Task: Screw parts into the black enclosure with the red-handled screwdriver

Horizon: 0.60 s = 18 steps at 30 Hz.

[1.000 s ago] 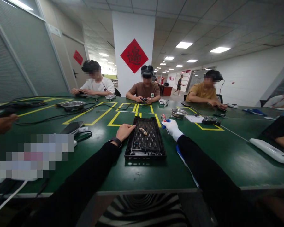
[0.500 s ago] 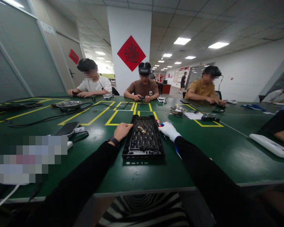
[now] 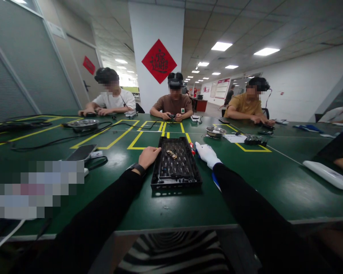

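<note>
In front of me on the green table lies an open, shallow black plastic case (image 3: 175, 186). Rows of small posts or pins cover its inside, and a small cluster of brass-coloured parts (image 3: 171, 154) rests in it. My left hand (image 3: 149, 156), bare with a dark wristband, grips the case's left wall, thumb by the rim. Close to the case's right side is a red-handled tool (image 3: 192, 148), its kind unclear. My right hand (image 3: 207, 154), in a white and blue glove, is just right of that tool, fingers stretched out and seemingly holding nothing.
A phone (image 3: 82, 152) and cables lie to the left. Metal bowls (image 3: 215, 132) stand farther back, near a paper sheet (image 3: 234, 138) and black parts (image 3: 255, 140). A white device (image 3: 328, 176) is at right. Several people sit around the table (image 3: 165, 217).
My right hand has drawn slightly right, off the red-handled tool, which now stays beside the case. The case's near end has shifted a little to the right.
</note>
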{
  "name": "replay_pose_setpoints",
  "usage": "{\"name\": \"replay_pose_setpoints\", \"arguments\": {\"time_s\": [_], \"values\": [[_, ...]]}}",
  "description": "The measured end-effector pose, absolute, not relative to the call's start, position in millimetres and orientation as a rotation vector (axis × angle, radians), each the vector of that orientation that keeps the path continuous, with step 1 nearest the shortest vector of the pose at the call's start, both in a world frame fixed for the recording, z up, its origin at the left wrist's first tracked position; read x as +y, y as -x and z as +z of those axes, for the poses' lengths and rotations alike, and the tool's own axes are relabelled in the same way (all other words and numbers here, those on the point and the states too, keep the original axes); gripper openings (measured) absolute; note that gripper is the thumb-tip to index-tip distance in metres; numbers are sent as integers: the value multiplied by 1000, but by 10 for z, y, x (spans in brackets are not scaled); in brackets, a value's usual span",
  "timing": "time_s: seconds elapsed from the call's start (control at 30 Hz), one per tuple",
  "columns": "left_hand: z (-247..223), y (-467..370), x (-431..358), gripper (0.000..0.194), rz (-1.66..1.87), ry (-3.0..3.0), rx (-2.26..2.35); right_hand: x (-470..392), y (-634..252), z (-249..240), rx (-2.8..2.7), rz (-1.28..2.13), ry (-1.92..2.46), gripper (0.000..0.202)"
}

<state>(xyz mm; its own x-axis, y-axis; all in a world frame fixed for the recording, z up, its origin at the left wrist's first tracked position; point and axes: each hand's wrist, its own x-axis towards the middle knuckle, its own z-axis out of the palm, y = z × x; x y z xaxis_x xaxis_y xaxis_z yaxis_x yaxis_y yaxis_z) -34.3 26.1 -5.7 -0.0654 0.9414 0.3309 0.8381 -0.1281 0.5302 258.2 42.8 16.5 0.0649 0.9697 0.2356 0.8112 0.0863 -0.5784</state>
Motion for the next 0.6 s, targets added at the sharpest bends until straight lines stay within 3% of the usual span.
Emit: {"name": "replay_pose_setpoints", "arguments": {"time_s": [0.1, 0.2, 0.4, 0.6], "values": [[-61, 355, 259, 55, 952, -2043, 1949, 419, -2517, 184, -1706, 179, 1813, 59], [-48, 353, 253, 53, 948, -2026, 1953, 353, -2379, 274, -1791, 57, 1559, 48], [4, 327, 217, 50, 922, -1985, 1968, 159, -2087, 367, -2503, -45, 973, 35], [-16, 341, 227, 50, 942, -1999, 1930, 176, -1920, 256, -2728, -247, 1164, 54]]}}
